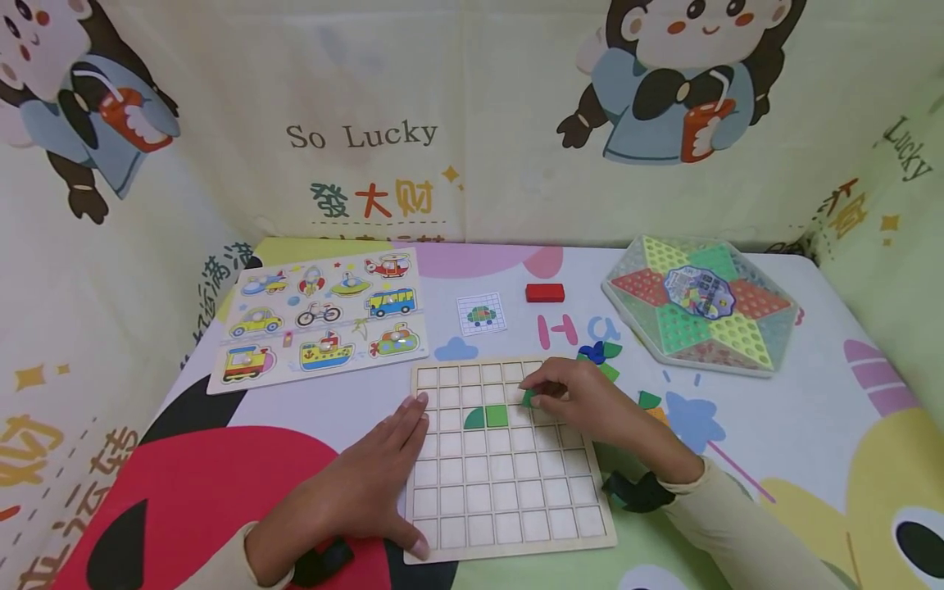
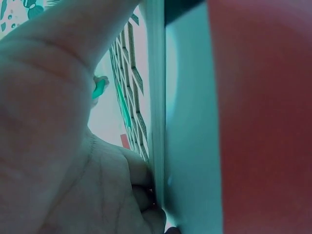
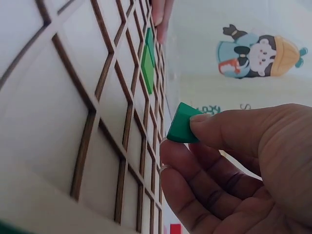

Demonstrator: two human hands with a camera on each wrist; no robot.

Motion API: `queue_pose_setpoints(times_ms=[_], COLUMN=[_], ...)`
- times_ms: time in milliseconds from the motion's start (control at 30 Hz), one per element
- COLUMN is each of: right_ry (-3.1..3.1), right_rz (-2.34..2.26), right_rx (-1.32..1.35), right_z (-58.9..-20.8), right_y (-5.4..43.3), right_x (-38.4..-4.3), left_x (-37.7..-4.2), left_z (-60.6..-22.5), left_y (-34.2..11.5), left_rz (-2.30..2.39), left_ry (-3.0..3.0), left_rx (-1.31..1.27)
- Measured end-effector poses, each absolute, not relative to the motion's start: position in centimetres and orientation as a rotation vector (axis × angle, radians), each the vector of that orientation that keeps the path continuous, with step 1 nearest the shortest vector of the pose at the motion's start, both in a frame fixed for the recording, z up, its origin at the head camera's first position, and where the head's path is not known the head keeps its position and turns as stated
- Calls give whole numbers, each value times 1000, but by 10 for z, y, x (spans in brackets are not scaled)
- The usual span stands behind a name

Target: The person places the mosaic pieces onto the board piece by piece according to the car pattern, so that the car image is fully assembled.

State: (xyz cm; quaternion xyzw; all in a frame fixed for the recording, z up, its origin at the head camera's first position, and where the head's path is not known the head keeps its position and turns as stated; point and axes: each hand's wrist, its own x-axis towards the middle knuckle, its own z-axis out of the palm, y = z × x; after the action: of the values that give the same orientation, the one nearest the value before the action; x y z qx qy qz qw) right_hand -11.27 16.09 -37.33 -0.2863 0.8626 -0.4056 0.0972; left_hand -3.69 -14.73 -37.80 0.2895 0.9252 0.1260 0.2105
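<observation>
A wooden grid board (image 1: 509, 528) with square cells lies on the table. In one of its rows a dark green quarter-circle tile (image 1: 475, 419) sits beside a light green square tile (image 1: 497, 416). My left hand (image 1: 369, 471) rests along the board's left edge, fingers stretched toward the far side and thumb at the near left corner. Over the board's upper right part, my right hand (image 1: 578, 397) pinches a dark green tile with a curved side (image 3: 181, 124) between thumb and fingers. The right wrist view shows this tile held just off the grid.
Behind the board lie a picture puzzle (image 1: 320, 315), a small pattern card (image 1: 482, 315) and a red block (image 1: 545, 292). A clear octagonal box (image 1: 701, 303) of coloured pieces stands at the back right. Loose blue tiles (image 1: 592, 353), green tiles (image 1: 649, 400) and an orange tile lie right of the board.
</observation>
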Motion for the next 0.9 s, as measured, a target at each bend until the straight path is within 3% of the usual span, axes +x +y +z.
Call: queue_pose_setpoints(times_ms=[900], right_ry=[2542], right_rz=[-1057], right_rx=[-899], right_z=[-382], right_y=[142], right_x=[-109], left_x=[-35], left_z=[-378], left_y=[-147], left_rz=[361], left_ry=[2582], left_rx=[799])
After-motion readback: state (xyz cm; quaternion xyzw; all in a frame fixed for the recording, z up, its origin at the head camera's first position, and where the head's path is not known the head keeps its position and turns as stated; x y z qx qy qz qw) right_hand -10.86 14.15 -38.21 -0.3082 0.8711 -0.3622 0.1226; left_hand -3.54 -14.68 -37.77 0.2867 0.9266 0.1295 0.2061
